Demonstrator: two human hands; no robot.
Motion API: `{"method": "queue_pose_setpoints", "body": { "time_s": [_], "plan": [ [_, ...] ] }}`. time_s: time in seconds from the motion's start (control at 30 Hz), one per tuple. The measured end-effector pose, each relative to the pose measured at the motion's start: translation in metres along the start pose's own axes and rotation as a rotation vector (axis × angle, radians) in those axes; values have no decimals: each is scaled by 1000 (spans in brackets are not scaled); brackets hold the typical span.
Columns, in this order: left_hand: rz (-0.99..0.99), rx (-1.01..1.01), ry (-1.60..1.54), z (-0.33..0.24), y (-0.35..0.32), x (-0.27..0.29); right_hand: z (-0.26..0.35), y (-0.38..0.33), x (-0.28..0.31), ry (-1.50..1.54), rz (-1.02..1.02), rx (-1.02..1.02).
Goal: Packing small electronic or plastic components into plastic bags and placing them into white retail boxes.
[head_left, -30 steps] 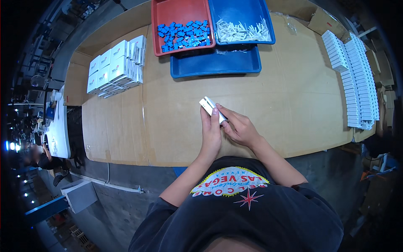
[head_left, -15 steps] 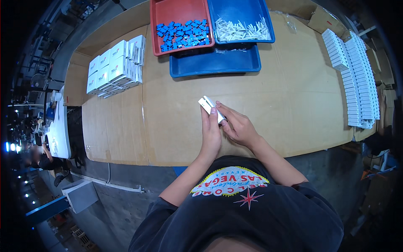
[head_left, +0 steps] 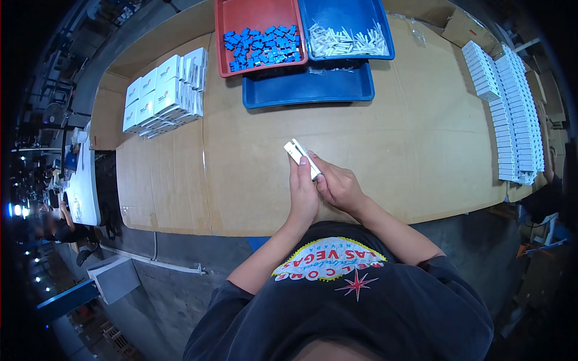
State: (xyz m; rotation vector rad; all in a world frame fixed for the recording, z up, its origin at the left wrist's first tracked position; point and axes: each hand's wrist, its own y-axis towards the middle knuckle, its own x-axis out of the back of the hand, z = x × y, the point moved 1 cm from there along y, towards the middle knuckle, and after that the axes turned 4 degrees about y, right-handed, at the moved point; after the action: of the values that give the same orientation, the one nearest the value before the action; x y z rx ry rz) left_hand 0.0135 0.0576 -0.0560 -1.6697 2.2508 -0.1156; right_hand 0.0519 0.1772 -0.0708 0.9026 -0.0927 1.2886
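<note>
Brown cardboard [head_left: 162, 180] carries white boxes [head_left: 162, 90] and a blue tray [head_left: 307, 91].

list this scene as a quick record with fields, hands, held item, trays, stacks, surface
left hand: holding slim white item
right hand: fingers at the item's right side and near end
item pose: tilted, far end pointing forward-left
red tray: small blue pieces
upper blue tray: thin white pieces
front blue tray: far edge hidden by the other two
left side: stacked white boxes
right side: long rows of small white boxes
surface: brown cardboard
</note>
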Motion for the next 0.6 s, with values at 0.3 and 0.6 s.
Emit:
{"method": "queue_pose_setpoints", "body": {
  "time_s": [0.3, 0.6],
  "plan": [
    [-15, 25, -47, 8, 1, 6, -1, -1, -6, -18, 4, 31],
    [-40, -33, -75, 6, 19, 20, 8, 27, 2, 125, 49, -43]
  ]
}}
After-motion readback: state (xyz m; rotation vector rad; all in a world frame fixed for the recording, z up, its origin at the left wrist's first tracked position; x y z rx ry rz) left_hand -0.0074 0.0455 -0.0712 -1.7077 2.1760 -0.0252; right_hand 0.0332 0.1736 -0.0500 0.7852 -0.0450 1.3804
